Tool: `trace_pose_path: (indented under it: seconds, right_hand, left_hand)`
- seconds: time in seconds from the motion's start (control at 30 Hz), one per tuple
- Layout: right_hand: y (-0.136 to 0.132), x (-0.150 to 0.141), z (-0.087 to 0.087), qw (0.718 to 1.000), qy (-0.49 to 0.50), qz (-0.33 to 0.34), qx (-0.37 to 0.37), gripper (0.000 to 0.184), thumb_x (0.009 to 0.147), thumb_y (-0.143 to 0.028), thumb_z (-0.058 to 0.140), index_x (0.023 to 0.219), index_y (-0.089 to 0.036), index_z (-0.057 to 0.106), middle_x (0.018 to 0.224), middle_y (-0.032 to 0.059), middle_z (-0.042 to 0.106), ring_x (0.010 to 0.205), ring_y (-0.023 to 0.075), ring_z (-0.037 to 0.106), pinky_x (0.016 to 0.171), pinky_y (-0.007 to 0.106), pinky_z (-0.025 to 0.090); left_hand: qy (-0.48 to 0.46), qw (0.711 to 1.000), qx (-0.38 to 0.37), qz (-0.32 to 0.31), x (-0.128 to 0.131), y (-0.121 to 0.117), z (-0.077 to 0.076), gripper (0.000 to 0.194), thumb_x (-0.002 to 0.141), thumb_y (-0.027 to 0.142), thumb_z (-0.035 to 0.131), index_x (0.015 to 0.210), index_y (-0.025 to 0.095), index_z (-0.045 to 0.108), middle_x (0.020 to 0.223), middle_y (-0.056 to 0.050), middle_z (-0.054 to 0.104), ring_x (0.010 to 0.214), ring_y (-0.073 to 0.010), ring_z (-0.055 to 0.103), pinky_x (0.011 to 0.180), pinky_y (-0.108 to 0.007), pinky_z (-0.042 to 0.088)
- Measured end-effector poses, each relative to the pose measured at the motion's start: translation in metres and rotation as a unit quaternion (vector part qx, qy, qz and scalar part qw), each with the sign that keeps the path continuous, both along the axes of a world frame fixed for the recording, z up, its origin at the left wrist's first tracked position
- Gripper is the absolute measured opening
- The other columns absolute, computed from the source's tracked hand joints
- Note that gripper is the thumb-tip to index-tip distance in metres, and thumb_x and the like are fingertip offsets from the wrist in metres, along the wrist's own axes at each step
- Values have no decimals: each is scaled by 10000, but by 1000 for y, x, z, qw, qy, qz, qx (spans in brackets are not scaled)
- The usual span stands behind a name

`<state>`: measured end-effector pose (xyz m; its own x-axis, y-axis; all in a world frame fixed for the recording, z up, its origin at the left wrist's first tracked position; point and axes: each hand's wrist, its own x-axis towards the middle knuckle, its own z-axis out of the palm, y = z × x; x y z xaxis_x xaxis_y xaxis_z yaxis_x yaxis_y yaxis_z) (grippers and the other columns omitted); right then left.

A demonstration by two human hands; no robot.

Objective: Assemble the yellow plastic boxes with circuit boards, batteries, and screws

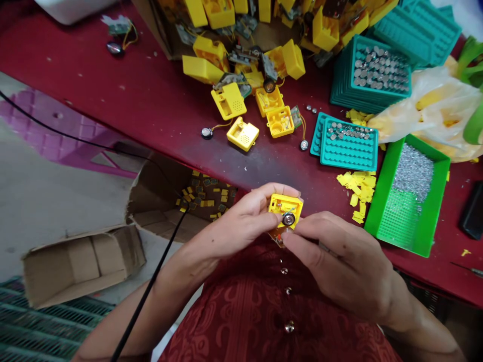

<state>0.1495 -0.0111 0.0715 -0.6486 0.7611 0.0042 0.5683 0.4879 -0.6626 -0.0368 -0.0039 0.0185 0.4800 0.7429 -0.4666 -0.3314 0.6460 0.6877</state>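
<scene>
hands, left (241, 221) and right (339, 261), closed on one yellow plastic case (286, 207) with one round metal disc (289, 218)

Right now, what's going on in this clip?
A person holds an open yellow plastic case between the left hand and right hand, above a red table. A round metal-faced disc sits at the case's lower edge. On the table lie more yellow cases, a wired disc, a teal tray of round metal pieces, and a green tray of small silver parts.
</scene>
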Motion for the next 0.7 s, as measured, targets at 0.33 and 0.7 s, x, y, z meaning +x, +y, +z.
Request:
trace_pose_path:
  seconds: [0.33,0.7]
  right_hand:
    - [32,-4,5,1000,-11,-12,23,131,890,-107,593,803,-182,656,866,10,697,760,101,636,679,227,476]
    - [49,-4,4,999,-28,-1,-18,139,885,-111,580,890,-182,699,839,10,699,742,122,624,675,251,440]
  left_hand:
    - [-133,982,-117,62,4,-2,1,413,677,162,733,1084,168,665,934,-41,690,835,-169,663,741,-290,570]
    - [-85,991,-46,98,12,-4,-5,474,682,13,740,1112,189,648,1034,-25,702,902,-138,673,779,-244,580]
